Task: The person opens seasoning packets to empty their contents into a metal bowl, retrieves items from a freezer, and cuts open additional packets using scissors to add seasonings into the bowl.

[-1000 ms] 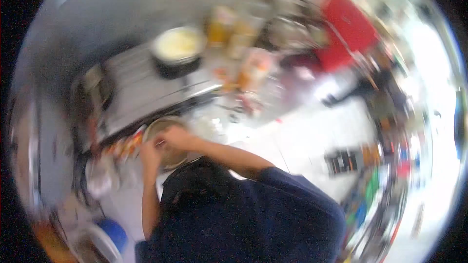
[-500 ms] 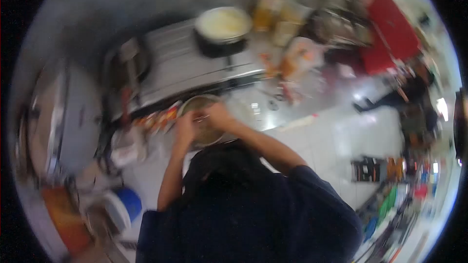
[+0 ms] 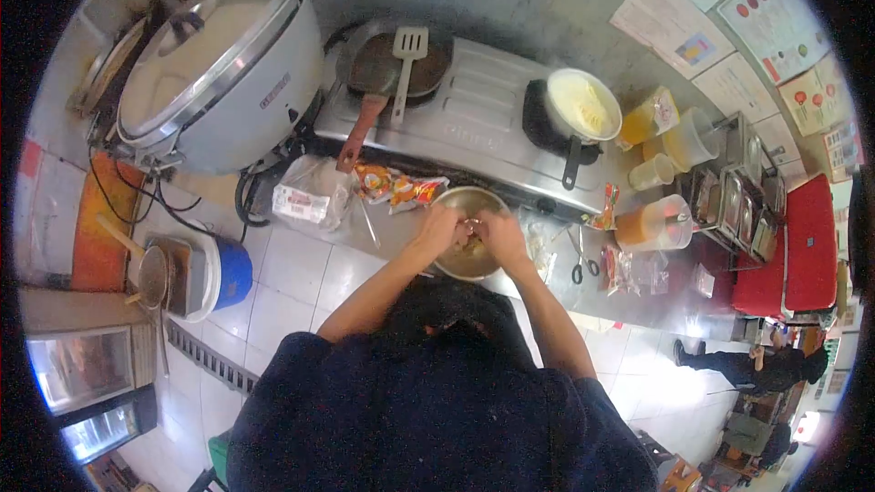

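Bench [image 3: 673, 305]: steel, bowl [image 3: 468, 266] at near edge
Left hand [image 3: 442, 230], right hand [image 3: 501, 237]: over bowl, grips curled closed, any hold unclear

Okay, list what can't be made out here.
- What, if anything, the left hand and right hand pinch: head view, hidden by fingers.
- Full contents of the bowl: head view, hands cover part.
- Inside the large cooker: head view, under its lid.
- Print on the wall sheets: head view, too small.
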Demonstrator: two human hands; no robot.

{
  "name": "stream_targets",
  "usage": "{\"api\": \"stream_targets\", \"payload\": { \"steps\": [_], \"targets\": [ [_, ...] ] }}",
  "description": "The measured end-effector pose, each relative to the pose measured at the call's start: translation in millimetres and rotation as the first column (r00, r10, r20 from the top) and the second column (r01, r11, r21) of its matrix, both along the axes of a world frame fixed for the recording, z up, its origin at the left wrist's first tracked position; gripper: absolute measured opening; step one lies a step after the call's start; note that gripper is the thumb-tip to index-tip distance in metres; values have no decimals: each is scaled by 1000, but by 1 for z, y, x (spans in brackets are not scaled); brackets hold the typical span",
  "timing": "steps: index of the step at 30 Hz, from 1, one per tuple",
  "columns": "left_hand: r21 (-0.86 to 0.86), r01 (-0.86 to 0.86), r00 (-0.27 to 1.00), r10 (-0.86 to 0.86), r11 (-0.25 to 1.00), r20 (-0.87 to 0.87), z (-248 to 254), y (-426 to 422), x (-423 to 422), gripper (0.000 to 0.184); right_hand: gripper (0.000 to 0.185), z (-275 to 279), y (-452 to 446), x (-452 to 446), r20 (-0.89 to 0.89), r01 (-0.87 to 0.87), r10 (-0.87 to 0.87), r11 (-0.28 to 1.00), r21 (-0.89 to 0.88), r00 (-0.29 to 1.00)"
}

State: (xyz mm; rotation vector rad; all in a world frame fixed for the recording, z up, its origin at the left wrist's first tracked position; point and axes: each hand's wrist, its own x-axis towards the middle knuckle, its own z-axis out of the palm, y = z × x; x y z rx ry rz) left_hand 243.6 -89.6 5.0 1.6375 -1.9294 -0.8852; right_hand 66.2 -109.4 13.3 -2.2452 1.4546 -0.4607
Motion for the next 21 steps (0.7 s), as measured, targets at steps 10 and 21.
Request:
{"api": "stream_targets", "payload": {
  "steps": [10,21],
  "targets": [
    [-49,56,983,-64,997,-172,-24,-12,1,18,18,-3,-2,-5,-6,-47,47,997,-56,999],
    [-253,85,989,-112,964,-95,-12,-18,-2,20,11,5,-13,-12,8,89,-89,996,21,996]
  ]
}}
